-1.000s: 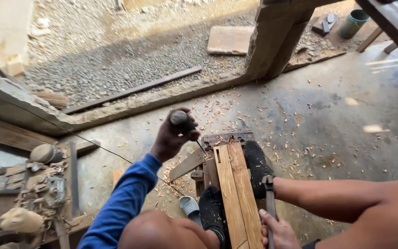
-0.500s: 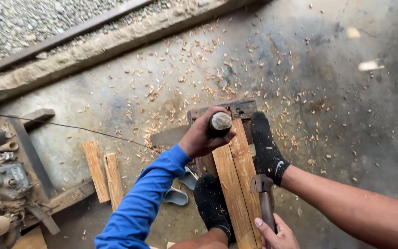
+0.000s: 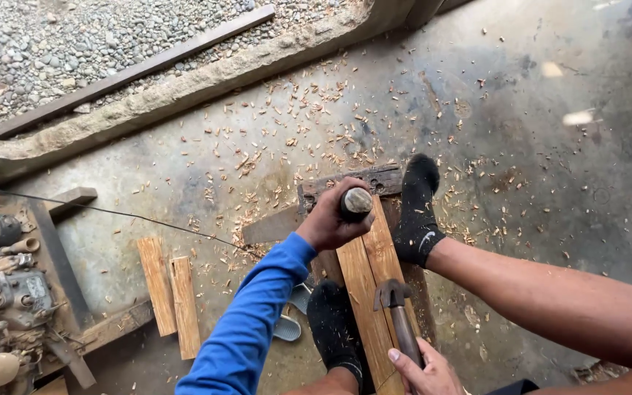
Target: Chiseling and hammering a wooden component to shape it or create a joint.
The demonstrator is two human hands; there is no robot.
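Observation:
My left hand (image 3: 328, 223), in a blue sleeve, is shut around the round wooden handle of a chisel (image 3: 356, 203), which stands upright on two light wooden planks (image 3: 366, 285). The planks lie side by side over a dark wooden block (image 3: 323, 192). My right hand (image 3: 422, 371) grips the handle of a claw hammer at the bottom edge. The hammer's head (image 3: 391, 292) rests low over the planks. My feet in black socks (image 3: 418, 212) (image 3: 334, 325) sit on either side, pressing on the planks.
Two short wooden slats (image 3: 170, 292) lie on the concrete floor to the left. An old engine-like machine (image 3: 5, 292) stands at the far left. Wood chips litter the floor. A concrete curb (image 3: 184, 91) and gravel with a long dark board (image 3: 133, 73) run across the top.
The view has tilted further down at the floor. My left hand with the chisel has come down onto the planks' far end. The hammer stays low in my right hand.

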